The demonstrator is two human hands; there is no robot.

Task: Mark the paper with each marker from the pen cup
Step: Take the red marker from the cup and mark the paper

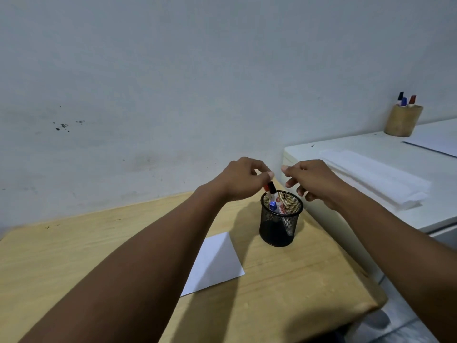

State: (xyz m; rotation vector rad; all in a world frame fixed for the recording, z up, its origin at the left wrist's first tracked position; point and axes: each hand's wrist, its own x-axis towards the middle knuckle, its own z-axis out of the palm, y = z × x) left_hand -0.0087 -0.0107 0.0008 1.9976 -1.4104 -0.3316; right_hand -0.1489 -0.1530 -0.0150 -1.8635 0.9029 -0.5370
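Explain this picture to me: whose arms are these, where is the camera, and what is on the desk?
No machine here: a person wears a camera on the head, looking forward and down at their own two bare hands. The left hand pinches the tops of markers that stand in a black mesh pen cup. The right hand hovers beside it, fingers loose, holding nothing. The cup stands on a wooden table, with a white sheet of paper lying in front of it. On the white cabinet to the right stands a second, wooden cup of markers.
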